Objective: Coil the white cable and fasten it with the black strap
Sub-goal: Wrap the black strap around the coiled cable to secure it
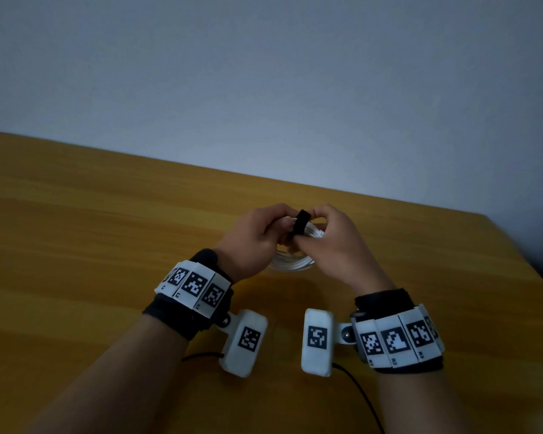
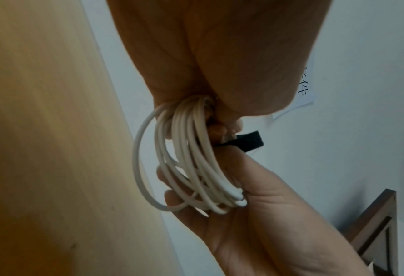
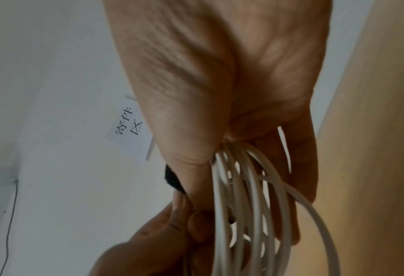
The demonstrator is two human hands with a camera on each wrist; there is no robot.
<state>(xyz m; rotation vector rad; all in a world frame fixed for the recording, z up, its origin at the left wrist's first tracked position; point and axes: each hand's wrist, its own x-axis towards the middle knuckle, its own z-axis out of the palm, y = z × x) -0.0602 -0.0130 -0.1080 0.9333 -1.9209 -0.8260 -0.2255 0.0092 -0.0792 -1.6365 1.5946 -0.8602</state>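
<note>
Both hands are raised above the middle of the flat, yellow-brown wooden desk (image 1: 107, 233), nearer its far edge than its near edge, and they meet around one bundle. The thin white round cable (image 1: 295, 263) is gathered into a coil of several loose loops; the coil hangs between the two hands, and whether its lowest loops touch the desk surface cannot be told. The left hand (image 1: 254, 236) has its fingers curled round the upper part of the coil, pinching the loops together. The right hand (image 1: 336, 242) grips the opposite side of the same coil, fingers curled, with the thumb pressed against the loops. The flat black fabric strap (image 1: 301, 221) passes over the top of the bundle between the two thumbs; in the left wrist view one free end of it (image 2: 247, 140) projects sideways past the fingertips, not lying flat against the rest. Each wrist carries a black band fitted with white blocks printed with black square markers (image 1: 195, 285), and a thin black lead (image 1: 361, 396) trails from the right wrist unit across the near edge of the desk. A white paper sheet with black printed characters (image 3: 127, 128) is fixed to the pale wall.
</note>
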